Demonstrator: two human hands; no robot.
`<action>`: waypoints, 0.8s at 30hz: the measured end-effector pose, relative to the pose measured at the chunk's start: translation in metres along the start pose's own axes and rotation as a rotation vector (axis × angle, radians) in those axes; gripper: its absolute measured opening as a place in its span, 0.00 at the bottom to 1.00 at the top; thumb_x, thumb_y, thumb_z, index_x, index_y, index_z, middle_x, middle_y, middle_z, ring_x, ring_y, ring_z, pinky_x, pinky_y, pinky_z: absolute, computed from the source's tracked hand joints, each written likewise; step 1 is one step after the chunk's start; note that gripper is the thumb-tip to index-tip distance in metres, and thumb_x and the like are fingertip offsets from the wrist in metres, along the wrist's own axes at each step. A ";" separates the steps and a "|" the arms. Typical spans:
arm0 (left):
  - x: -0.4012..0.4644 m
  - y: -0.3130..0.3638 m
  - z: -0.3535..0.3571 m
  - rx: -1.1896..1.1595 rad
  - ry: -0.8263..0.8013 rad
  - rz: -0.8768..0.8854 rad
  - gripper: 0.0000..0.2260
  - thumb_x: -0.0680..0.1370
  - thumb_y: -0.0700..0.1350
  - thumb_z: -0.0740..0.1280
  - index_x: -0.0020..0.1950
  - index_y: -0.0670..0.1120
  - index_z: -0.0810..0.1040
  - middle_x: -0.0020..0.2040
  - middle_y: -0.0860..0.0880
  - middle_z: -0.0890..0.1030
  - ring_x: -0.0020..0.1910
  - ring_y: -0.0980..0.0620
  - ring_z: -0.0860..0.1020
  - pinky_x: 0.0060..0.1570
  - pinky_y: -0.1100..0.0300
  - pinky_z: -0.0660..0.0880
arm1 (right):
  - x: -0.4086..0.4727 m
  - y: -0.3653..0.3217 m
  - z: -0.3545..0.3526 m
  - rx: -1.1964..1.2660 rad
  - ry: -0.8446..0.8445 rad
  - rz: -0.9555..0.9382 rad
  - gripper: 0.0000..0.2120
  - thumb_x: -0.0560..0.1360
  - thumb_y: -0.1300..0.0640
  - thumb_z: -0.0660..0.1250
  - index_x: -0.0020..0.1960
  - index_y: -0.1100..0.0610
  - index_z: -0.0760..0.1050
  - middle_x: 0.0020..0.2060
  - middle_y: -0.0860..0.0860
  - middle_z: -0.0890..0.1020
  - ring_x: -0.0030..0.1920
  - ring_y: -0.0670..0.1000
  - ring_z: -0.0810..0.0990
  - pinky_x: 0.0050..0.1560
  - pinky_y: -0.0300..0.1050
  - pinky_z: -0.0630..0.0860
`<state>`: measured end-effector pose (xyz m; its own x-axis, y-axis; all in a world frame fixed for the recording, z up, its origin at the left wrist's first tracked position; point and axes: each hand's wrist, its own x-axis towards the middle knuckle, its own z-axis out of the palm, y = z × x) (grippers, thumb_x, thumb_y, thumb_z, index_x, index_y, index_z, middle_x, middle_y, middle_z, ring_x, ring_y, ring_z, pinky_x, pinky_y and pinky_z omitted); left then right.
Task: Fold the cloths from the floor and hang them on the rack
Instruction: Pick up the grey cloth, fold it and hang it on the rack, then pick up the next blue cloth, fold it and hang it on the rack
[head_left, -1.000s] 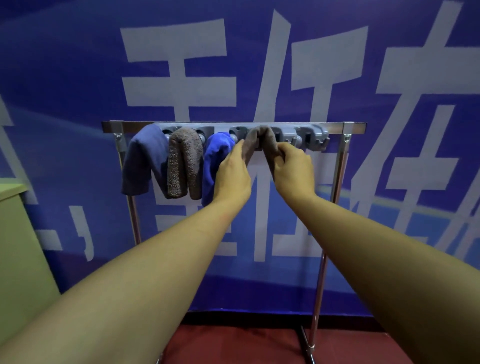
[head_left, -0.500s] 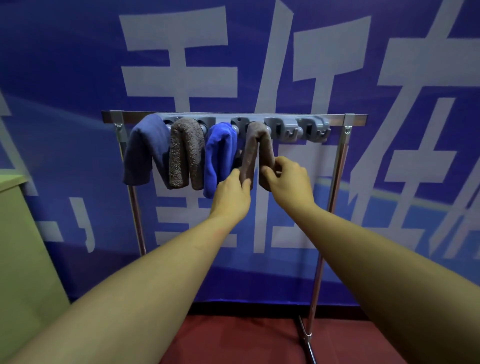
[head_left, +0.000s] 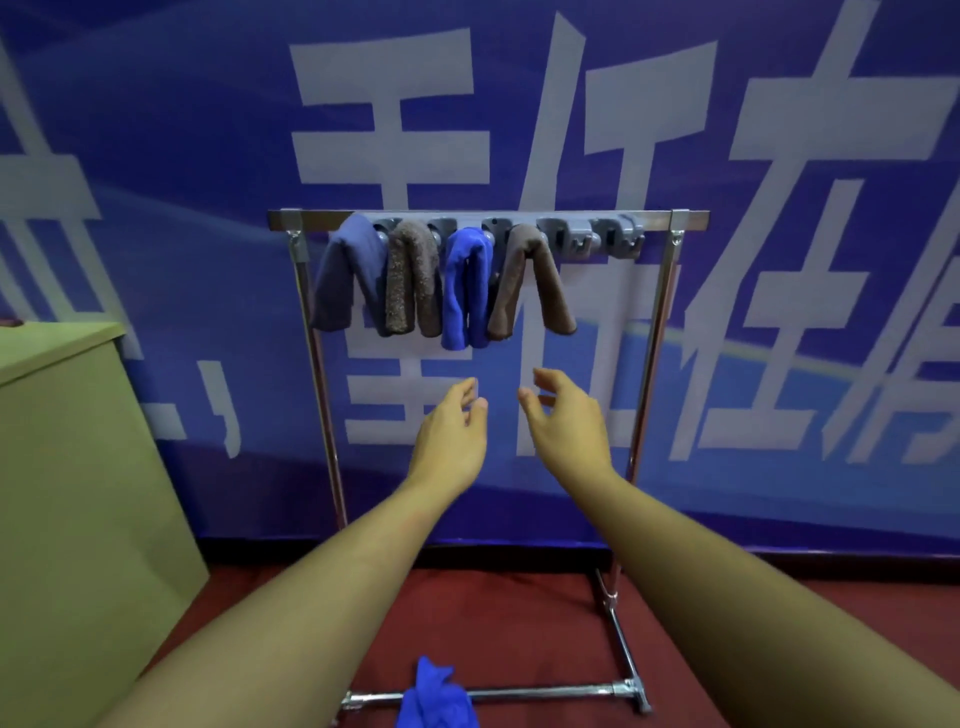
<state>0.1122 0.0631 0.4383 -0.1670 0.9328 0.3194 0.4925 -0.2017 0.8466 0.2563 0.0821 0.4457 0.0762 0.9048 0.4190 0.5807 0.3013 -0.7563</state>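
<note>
both hands, left hand (head_left: 449, 441) and right hand (head_left: 569, 431), hang loose and empty below the rack (head_left: 691, 221). four folded cloths up there, brown cloth (head_left: 524, 283) rightmost. blue cloth (head_left: 436, 699) on the floor.

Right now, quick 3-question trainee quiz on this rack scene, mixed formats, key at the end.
1. Multiple choice: how many cloths hang on the rack?
A. two
B. four
C. six

2. True or false: the right hand grips the brown cloth.

3. Fill in: a cloth not yet hung, the blue cloth, lies on the ____, against the rack's bottom bar.

Key
1. B: navy cloth, speckled brown cloth, bright blue cloth and the brown cloth.
2. False: it hangs below the cloth, fingers loose, touching nothing, as does the left hand.
3. floor
</note>
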 end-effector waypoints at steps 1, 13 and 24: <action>-0.016 -0.006 -0.002 -0.004 -0.010 -0.006 0.20 0.85 0.50 0.58 0.77 0.49 0.66 0.73 0.51 0.73 0.69 0.51 0.74 0.64 0.58 0.70 | -0.016 0.003 0.004 -0.011 -0.022 0.002 0.23 0.82 0.45 0.64 0.74 0.53 0.70 0.68 0.47 0.78 0.66 0.49 0.78 0.63 0.54 0.78; -0.157 -0.142 -0.009 0.023 -0.104 -0.204 0.19 0.84 0.46 0.61 0.75 0.44 0.70 0.70 0.46 0.77 0.60 0.53 0.78 0.60 0.62 0.70 | -0.180 0.069 0.073 -0.162 -0.248 0.139 0.21 0.79 0.45 0.66 0.70 0.50 0.74 0.64 0.49 0.81 0.62 0.53 0.80 0.61 0.51 0.76; -0.196 -0.265 -0.005 0.044 -0.153 -0.517 0.18 0.84 0.43 0.61 0.74 0.41 0.71 0.69 0.42 0.77 0.66 0.47 0.76 0.60 0.67 0.65 | -0.235 0.155 0.158 -0.222 -0.516 0.323 0.21 0.79 0.47 0.66 0.69 0.54 0.74 0.64 0.52 0.81 0.62 0.55 0.81 0.60 0.50 0.77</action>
<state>0.0099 -0.0677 0.1535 -0.2728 0.9405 -0.2025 0.4148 0.3049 0.8573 0.2004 -0.0358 0.1507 -0.0921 0.9845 -0.1494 0.7519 -0.0296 -0.6586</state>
